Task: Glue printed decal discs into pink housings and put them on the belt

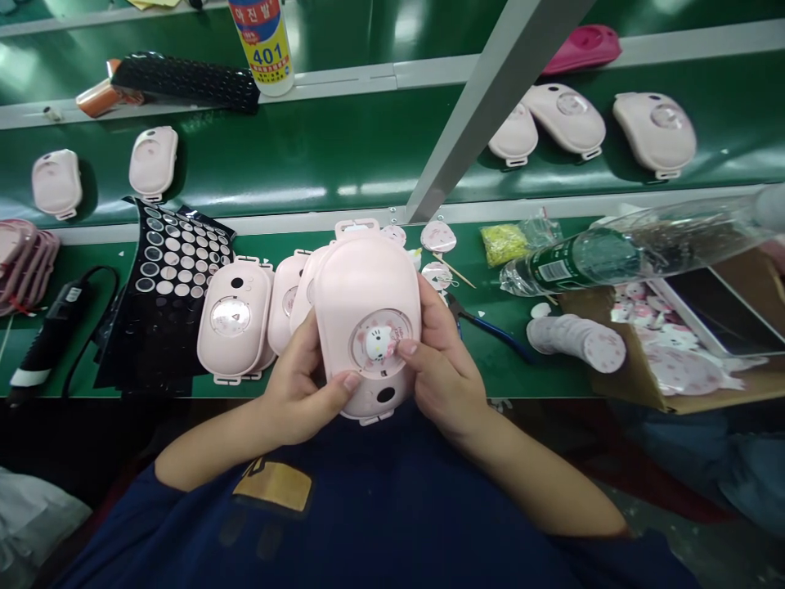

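In the centre of the frame, a pink case (361,274) is held up in front of the worktop (552,384), its round disc (388,318) turned toward the viewer. The left hand (294,397) has its grip closed around the left side, thumb on the front face; the right hand (449,378) grips the right side, its thumb at the edge of the white cat-face piece (378,347) on the disc. The step in hand appears to be seating or checking that piece; whether it is fixed, I cannot tell. The next move seems to call for light, even thumb pressure while the left grip steadies the case
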Motion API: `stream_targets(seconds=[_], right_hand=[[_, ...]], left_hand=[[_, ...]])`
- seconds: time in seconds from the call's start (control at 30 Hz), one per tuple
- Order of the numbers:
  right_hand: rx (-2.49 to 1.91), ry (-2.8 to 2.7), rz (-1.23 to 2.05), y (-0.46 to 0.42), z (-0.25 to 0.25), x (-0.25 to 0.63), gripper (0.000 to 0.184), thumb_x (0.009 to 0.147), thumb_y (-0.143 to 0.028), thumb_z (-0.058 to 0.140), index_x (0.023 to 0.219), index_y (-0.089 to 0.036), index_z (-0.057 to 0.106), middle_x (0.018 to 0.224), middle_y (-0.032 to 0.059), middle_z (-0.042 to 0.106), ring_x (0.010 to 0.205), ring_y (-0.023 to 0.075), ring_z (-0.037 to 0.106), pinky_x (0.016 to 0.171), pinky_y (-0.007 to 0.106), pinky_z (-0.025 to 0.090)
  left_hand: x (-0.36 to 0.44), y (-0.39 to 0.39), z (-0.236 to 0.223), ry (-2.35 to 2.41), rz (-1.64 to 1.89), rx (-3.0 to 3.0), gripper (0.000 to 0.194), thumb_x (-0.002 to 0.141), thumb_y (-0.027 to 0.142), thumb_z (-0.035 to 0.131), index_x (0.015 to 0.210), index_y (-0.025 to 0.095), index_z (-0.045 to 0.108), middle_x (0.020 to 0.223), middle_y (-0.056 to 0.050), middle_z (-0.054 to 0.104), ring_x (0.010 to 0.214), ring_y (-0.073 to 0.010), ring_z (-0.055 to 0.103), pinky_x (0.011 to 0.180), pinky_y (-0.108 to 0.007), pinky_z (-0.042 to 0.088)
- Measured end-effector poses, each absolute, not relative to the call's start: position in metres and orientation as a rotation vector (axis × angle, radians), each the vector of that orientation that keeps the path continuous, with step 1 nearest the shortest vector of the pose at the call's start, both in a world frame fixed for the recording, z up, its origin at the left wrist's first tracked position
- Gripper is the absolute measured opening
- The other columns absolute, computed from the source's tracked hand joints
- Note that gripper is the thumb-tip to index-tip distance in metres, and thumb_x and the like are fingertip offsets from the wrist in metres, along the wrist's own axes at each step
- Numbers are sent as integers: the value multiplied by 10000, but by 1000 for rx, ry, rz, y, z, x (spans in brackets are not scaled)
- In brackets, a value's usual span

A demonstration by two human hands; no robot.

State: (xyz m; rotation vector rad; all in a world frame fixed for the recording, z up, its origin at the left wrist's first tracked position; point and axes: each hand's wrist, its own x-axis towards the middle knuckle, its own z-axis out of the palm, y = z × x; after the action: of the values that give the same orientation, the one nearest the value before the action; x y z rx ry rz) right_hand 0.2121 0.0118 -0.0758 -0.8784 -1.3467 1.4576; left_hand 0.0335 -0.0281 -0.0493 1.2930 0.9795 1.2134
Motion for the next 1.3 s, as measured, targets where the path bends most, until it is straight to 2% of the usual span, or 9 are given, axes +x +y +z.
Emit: stream_targets(seconds=[0.17,0.3,0.43,0.57,0.77,1.07,1.3], right_hand=[[-825,-1311,1465,12,-76,212,657,963,-433,566,1583,-349,368,1637,8,440,1490,288,447,1166,504,478],[-835,-1322,1467,12,-77,212,667,958,-438,562,1585,-337,356,1633,18,448,1474,286,470,1149,498,494],[-867,-1387,1398,10,-75,212,671,981,-454,535,1600,-330,307,1665,29,387,1512,282,409,1204,499,430],[-880,-1613,1100,7,-70,214,670,1010,-334,508,1627,-335,247,1687,33,330,1534,280,361,1265,512,335],[-813,-1762,919,4,-70,217,811,967,-243,526,1656,-328,106,1693,56,270,1517,291,370,1258,526,351],[-817,-1827,777,0,-66,217,896,919,-196,549,1665,-311,66,1698,40,249,1512,277,362,1255,475,370],[-861,-1844,800,-3,-68,218,899,937,-219,534,1664,-322,17,1712,51,210,1499,312,381,1234,524,396]], left_hand=[[33,-27,-49,970,1227,1351,577,946,256,689,1486,260,486,1462,-116,599,1340,-312,585,1152,-479,490],[33,-26,-48,975,1219,1340,583,946,285,688,1487,241,475,1464,-131,596,1339,-322,584,1143,-482,500],[32,-27,-53,963,1216,1292,577,944,277,688,1482,255,480,1494,-125,574,1361,-319,566,1155,-487,487],[31,-27,-63,902,1272,1229,593,945,298,688,1496,294,468,1500,-99,569,1351,-296,570,1136,-465,501],[33,-24,-65,867,1325,1251,581,918,240,729,1447,327,504,1379,-51,643,1224,-209,643,1050,-345,553],[38,-22,-58,924,1380,1229,457,891,217,777,1307,272,597,1209,-44,718,1075,-180,708,915,-271,605],[42,-21,-57,890,1405,1171,413,897,206,777,1272,288,626,1191,-25,731,1063,-160,716,919,-236,590]])
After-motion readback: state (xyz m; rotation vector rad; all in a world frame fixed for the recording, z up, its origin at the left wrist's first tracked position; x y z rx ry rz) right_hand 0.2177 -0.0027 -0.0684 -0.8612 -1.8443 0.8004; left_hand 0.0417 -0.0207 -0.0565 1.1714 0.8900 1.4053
